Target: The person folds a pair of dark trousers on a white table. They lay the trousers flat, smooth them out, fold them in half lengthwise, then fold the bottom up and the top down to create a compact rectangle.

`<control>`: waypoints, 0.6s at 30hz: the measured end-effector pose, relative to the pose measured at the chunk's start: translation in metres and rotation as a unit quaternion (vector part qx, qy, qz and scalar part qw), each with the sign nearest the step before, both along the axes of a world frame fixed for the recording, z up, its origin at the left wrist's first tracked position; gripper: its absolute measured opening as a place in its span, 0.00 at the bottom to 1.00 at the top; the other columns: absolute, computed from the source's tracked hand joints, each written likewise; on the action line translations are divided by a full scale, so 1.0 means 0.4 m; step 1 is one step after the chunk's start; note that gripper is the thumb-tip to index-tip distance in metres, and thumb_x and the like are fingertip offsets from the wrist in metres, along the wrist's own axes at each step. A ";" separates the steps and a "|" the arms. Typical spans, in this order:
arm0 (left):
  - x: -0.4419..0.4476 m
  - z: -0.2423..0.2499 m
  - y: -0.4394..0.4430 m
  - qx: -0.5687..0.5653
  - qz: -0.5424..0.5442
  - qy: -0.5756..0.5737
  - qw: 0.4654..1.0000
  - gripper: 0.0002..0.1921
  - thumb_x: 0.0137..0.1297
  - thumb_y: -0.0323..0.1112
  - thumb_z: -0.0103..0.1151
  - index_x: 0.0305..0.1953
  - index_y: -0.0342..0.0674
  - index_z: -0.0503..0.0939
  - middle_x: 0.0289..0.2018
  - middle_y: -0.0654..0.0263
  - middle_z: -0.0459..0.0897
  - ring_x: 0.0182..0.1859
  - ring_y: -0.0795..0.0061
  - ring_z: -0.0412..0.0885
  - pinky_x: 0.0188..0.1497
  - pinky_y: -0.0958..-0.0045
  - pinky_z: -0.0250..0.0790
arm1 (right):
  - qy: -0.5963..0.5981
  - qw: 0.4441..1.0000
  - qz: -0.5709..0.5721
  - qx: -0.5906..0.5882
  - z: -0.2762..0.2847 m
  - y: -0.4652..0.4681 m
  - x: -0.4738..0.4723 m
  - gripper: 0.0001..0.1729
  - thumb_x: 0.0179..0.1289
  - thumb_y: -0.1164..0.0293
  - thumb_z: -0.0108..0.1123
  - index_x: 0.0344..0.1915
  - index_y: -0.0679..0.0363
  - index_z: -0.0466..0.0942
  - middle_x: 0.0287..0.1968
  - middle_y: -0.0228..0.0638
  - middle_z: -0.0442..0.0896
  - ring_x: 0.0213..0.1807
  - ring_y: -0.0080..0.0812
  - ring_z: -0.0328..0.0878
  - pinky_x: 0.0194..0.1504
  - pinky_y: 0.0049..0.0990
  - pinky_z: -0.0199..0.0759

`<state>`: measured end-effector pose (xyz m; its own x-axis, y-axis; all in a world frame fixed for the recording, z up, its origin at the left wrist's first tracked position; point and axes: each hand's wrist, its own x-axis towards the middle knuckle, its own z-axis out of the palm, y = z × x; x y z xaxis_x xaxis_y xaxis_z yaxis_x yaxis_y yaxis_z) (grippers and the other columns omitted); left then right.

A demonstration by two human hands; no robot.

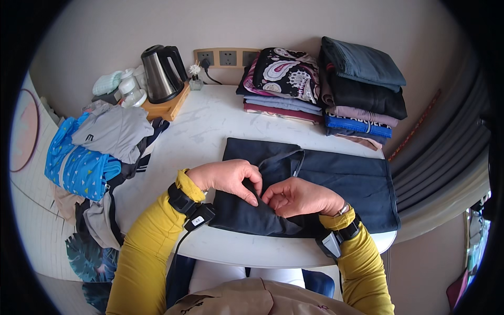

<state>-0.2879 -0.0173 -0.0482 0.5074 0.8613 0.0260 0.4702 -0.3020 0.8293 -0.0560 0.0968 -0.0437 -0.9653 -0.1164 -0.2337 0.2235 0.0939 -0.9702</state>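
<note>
A dark navy garment, partly folded, lies flat across the white table in front of me. My left hand pinches the cloth near the garment's middle between thumb and fingers. Close beside it, my right hand has its fingers curled on the same cloth, gripping a fold. Between and above the hands, a raised flap of fabric with a small light-coloured tip at its edge stands a little off the garment. The fingertips of my right hand are partly hidden by the cloth and its own knuckles.
Folded clothes stand in two piles at the back, one topped by a paisley cloth, one by dark trousers. Loose clothes heap at left. A steel electric kettle sits on a wooden tray. A grey curtain hangs right.
</note>
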 end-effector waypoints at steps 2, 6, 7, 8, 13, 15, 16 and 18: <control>-0.001 -0.008 0.002 -0.013 -0.004 -0.014 1.000 0.11 0.59 0.35 0.76 0.36 0.35 0.85 0.31 0.64 0.84 0.38 0.68 0.79 0.45 0.68 0.70 | -0.017 1.000 -0.002 0.001 0.009 -0.002 0.002 0.16 0.59 0.81 0.65 0.48 0.69 0.80 0.31 0.20 0.79 0.33 0.13 0.71 0.37 0.17 0.69; -0.004 -0.020 0.003 -0.059 0.012 -0.044 0.997 0.12 0.64 0.38 0.73 0.36 0.34 0.85 0.31 0.67 0.85 0.36 0.76 0.79 0.45 0.72 0.71 | -0.039 0.999 0.007 0.007 0.018 -0.009 0.007 0.17 0.57 0.79 0.65 0.48 0.70 0.80 0.30 0.21 0.80 0.32 0.13 0.70 0.35 0.18 0.68; -0.007 -0.028 0.003 -0.072 0.022 -0.055 0.996 0.13 0.65 0.39 0.72 0.36 0.34 0.85 0.31 0.68 0.86 0.36 0.80 0.79 0.44 0.74 0.71 | -0.029 0.999 0.012 0.036 0.019 -0.009 0.007 0.17 0.58 0.79 0.65 0.49 0.70 0.80 0.30 0.21 0.80 0.31 0.13 0.71 0.35 0.18 0.68; -0.010 -0.032 0.003 -0.072 0.021 -0.061 0.995 0.13 0.65 0.39 0.72 0.36 0.34 0.85 0.31 0.68 0.86 0.35 0.80 0.79 0.44 0.75 0.71 | -0.019 0.998 0.017 0.065 0.021 -0.007 0.006 0.18 0.58 0.79 0.66 0.49 0.71 0.80 0.30 0.22 0.80 0.31 0.14 0.71 0.35 0.18 0.68; -0.006 -0.031 0.006 -0.060 0.014 -0.053 0.997 0.12 0.66 0.39 0.71 0.36 0.34 0.85 0.30 0.69 0.86 0.34 0.81 0.78 0.43 0.75 0.71 | -0.013 0.994 0.063 0.085 -0.001 0.010 0.012 0.19 0.62 0.77 0.68 0.52 0.72 0.79 0.30 0.24 0.81 0.31 0.15 0.72 0.35 0.19 0.69; -0.003 -0.033 0.007 -0.061 0.015 -0.039 0.997 0.12 0.66 0.38 0.71 0.36 0.34 0.85 0.29 0.69 0.86 0.33 0.81 0.78 0.42 0.75 0.71 | -0.044 0.994 0.092 0.050 -0.001 0.015 0.014 0.20 0.63 0.76 0.69 0.53 0.72 0.79 0.29 0.25 0.81 0.31 0.15 0.73 0.34 0.19 0.69; -0.001 -0.035 0.007 -0.062 0.017 -0.032 0.997 0.12 0.65 0.38 0.72 0.36 0.34 0.85 0.29 0.69 0.86 0.32 0.80 0.78 0.42 0.74 0.71 | -0.046 0.993 0.098 0.054 0.002 0.018 0.013 0.21 0.63 0.77 0.70 0.54 0.73 0.79 0.29 0.25 0.81 0.31 0.15 0.72 0.34 0.19 0.69; 0.003 -0.029 0.007 -0.064 0.016 -0.020 0.998 0.11 0.65 0.36 0.72 0.36 0.35 0.85 0.30 0.65 0.86 0.33 0.76 0.80 0.43 0.73 0.71 | -0.050 0.991 0.110 0.061 0.009 0.024 0.014 0.22 0.64 0.78 0.72 0.57 0.73 0.78 0.29 0.26 0.81 0.31 0.14 0.72 0.35 0.18 0.70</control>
<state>-0.2867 -0.0147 -0.0597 0.4799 0.8749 -0.0654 0.4434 -0.1776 0.8786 -0.0504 0.1064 -0.0403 -0.8913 -0.2855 -0.3523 0.2791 0.2670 -0.9224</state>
